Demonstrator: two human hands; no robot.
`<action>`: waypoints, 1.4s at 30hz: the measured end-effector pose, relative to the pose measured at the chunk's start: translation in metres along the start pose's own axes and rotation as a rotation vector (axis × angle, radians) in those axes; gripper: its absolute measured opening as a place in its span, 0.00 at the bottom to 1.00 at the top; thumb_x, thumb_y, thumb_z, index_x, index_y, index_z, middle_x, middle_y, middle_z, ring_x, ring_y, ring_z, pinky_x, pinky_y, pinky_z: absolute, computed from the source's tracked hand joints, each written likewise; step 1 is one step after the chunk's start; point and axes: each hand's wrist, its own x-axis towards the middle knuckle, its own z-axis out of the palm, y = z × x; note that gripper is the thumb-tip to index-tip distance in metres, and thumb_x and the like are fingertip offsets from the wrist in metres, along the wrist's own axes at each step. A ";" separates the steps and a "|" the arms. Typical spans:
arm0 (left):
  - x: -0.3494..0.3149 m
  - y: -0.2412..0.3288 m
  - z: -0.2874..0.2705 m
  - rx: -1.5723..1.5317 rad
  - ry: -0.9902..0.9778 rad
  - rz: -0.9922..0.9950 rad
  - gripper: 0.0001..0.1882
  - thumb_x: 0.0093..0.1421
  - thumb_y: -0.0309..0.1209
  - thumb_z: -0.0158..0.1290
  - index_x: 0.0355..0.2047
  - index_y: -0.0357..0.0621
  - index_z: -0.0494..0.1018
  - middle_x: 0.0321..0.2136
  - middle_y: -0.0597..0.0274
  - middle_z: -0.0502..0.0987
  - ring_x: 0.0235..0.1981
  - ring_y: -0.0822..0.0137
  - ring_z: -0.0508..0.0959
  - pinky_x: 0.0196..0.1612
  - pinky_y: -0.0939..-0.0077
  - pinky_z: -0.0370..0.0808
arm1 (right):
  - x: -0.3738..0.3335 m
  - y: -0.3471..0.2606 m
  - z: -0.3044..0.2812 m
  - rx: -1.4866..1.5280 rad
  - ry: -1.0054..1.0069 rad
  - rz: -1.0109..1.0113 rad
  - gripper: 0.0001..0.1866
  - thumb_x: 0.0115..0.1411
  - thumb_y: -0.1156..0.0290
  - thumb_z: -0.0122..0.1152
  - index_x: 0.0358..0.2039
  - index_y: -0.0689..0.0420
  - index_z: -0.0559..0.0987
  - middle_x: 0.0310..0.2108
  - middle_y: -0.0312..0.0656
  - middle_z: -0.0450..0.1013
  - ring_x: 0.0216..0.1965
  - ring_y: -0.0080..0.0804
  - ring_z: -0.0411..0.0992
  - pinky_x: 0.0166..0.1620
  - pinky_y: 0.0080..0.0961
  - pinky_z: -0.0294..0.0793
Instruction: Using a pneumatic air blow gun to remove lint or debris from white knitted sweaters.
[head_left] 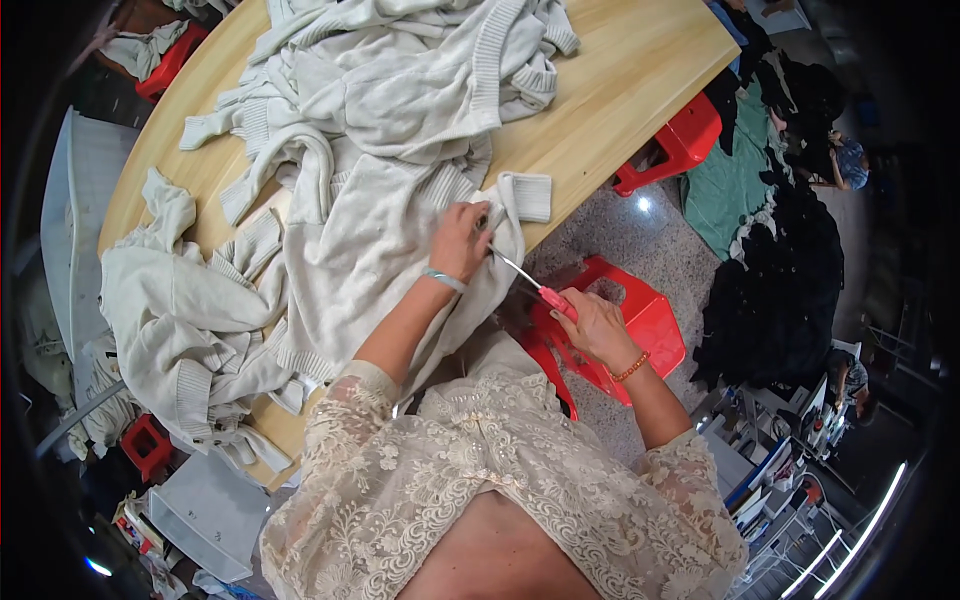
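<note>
The red-handled tool (557, 303) has its tip obscured. The left hand (461, 242) pinches pale knitwear (360, 235); the right hand (600, 328) grips the tool.

No words, numbers or signs can be read here.
</note>
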 end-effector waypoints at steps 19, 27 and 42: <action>0.022 -0.003 0.005 0.086 -0.002 0.087 0.16 0.49 0.28 0.61 0.40 0.44 0.75 0.37 0.53 0.75 0.37 0.54 0.74 0.41 0.63 0.71 | 0.029 0.019 -0.005 0.050 0.175 0.092 0.13 0.58 0.64 0.59 0.39 0.57 0.74 0.28 0.55 0.76 0.34 0.56 0.75 0.38 0.49 0.73; 0.135 -0.010 -0.016 0.698 0.178 0.179 0.26 0.48 0.28 0.56 0.50 0.49 0.71 0.44 0.58 0.73 0.49 0.59 0.69 0.51 0.57 0.60 | 0.059 0.040 -0.023 -0.137 0.194 0.162 0.12 0.55 0.64 0.62 0.34 0.59 0.76 0.27 0.54 0.76 0.31 0.56 0.75 0.35 0.49 0.74; 0.065 0.154 -0.178 -0.600 -0.358 0.056 0.10 0.49 0.19 0.49 0.33 0.34 0.74 0.32 0.54 0.77 0.33 0.59 0.77 0.40 0.70 0.73 | 0.259 -0.002 -0.139 0.769 0.208 0.034 0.20 0.60 0.57 0.62 0.27 0.65 0.79 0.18 0.37 0.75 0.22 0.22 0.71 0.26 0.24 0.69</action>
